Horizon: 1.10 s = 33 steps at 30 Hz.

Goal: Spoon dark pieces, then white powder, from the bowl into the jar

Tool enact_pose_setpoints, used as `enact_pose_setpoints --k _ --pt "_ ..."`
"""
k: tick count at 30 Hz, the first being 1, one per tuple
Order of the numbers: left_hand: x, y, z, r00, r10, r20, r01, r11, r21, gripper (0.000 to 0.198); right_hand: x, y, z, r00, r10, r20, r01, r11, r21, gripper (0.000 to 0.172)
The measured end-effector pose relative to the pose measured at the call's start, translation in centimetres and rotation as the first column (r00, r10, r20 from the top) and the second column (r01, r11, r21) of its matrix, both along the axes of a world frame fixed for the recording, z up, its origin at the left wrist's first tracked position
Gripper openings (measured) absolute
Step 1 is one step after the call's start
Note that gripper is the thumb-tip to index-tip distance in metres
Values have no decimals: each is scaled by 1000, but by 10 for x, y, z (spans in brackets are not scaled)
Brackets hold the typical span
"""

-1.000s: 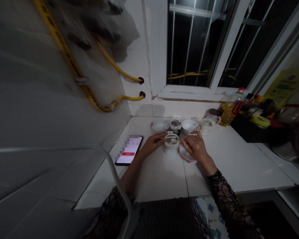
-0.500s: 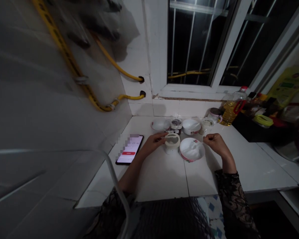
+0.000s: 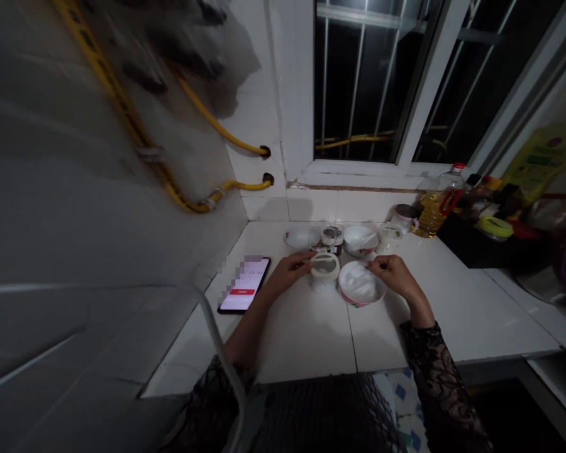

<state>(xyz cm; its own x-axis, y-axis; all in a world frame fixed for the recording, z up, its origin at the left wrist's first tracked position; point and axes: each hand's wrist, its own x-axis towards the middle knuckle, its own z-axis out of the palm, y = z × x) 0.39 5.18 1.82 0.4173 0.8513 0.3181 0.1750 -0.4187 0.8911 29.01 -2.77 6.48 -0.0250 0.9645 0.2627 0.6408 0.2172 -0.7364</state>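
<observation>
My left hand [image 3: 290, 272] is closed at the lid of a small jar [image 3: 324, 272], its fingertips at the raised lid's edge. To the right of the jar stands a white bowl [image 3: 358, 283] with white contents. My right hand [image 3: 390, 272] is pinched at the bowl's upper right rim; whatever it holds is too small to make out. Behind them are a dark-contents jar [image 3: 331, 238], a second white bowl [image 3: 360, 240] with a white spoon in it, and another jar [image 3: 389, 237].
A lit phone [image 3: 244, 285] lies left of my left forearm. A clear dish [image 3: 302, 237] and a handled mug [image 3: 404, 218] are near the wall. An oil bottle [image 3: 436, 207] stands at the right beside a black tray [image 3: 471, 245] with several condiments.
My right hand has moved left, from beside the front bowl to over its rim. My left hand stays at the jar. The camera view has shifted slightly.
</observation>
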Motion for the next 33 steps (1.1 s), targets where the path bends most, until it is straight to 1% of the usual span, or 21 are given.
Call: enact_pose_setpoints --k 3,5,7,9,11,14,17,21,27,30,33 --pt "-1 0 0 1000 -5 -10 5 1000 -3 48 13 -6 7 998 -64 28 64 997 -30 40" --pt "-1 0 0 1000 -7 -9 7 1000 -5 48 17 -7 9 996 -71 56 74 996 -58 39" --pt "-1 0 0 1000 -9 -6 9 1000 -6 48 15 -6 6 997 -35 63 40 995 -88 38" --pt "-1 0 -1 1000 -12 -5 12 1000 -9 48 9 -3 2 999 18 46 -13 992 -125 36" --pt "0 -1 -1 1000 -16 -5 16 1000 -13 48 2 1 -2 999 45 20 -41 988 -151 34" --pt "0 -1 0 1000 -18 0 18 1000 -15 49 -6 4 -5 1000 15 -4 -15 989 -146 34" --pt "0 0 -1 1000 -16 3 16 1000 -14 50 -7 5 -6 999 -20 -26 16 990 -138 37" --pt "0 0 -1 1000 -12 -1 12 1000 -14 49 -3 5 -6 993 -32 -113 14 987 -159 43" --pt "1 0 -2 1000 -10 12 10 1000 -9 47 7 5 -4 975 -67 -210 29 983 -180 46" --pt "0 1 -1 1000 -14 6 14 1000 6 47 9 5 -5 976 -70 -206 36 985 -168 47" --pt "0 1 -1 1000 -10 1 10 1000 15 47 6 5 -7 986 -32 -165 13 993 -118 47"
